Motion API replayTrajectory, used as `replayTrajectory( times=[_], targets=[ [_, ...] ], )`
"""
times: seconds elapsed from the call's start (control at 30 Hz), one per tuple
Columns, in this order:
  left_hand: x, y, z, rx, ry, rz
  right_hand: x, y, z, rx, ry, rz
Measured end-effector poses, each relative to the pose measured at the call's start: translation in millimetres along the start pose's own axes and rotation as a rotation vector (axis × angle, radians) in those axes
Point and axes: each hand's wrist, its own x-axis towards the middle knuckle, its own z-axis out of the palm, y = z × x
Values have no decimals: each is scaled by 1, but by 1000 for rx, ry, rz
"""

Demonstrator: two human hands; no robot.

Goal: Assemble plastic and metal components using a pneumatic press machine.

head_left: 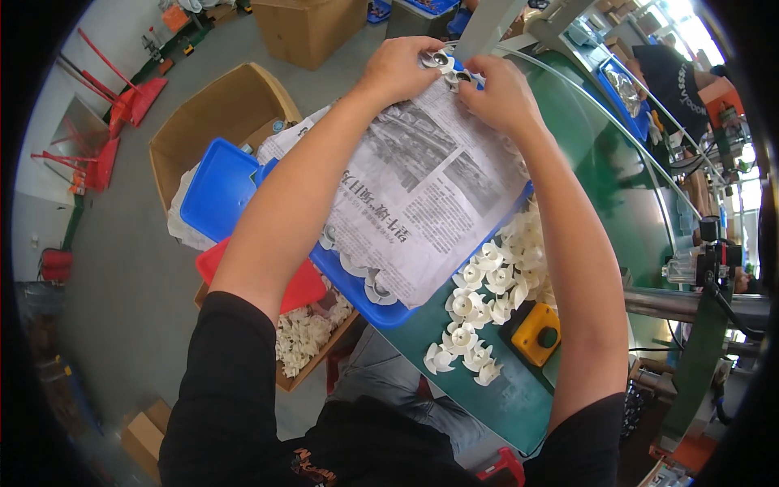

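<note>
At the far end of a blue tray, my left hand pinches a small white bladed impeller with a shiny metal centre. Close beside it, my right hand has its fingers closed at another white impeller with a dark centre. Under both hands a sheet of newspaper lies across the tray. More impellers peek out from beneath the paper at the tray's near left edge. To the tray's right, a heap of loose white impellers covers part of the green table.
A yellow box with a dark round button sits by the heap. On the left are an open cardboard box, a blue bin, a red tray and a carton of white parts. Metal machinery stands on the right.
</note>
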Motion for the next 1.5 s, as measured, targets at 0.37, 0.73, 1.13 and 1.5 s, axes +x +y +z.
replayTrajectory(
  times=[0.37, 0.73, 1.13, 1.5],
  targets=[
    [7, -2, 9, 55, 85, 88, -40, -20, -39, 251, 198, 153],
    [-22, 70, 14, 293, 91, 381, -223, -195, -131, 149, -197, -433],
    [-166, 197, 48, 25, -110, 655, -458, -142, -230, -69, 149, 161],
    [-280, 256, 72, 58, -223, 722, -545, -81, -201, -288, 402, 563]
  ],
)
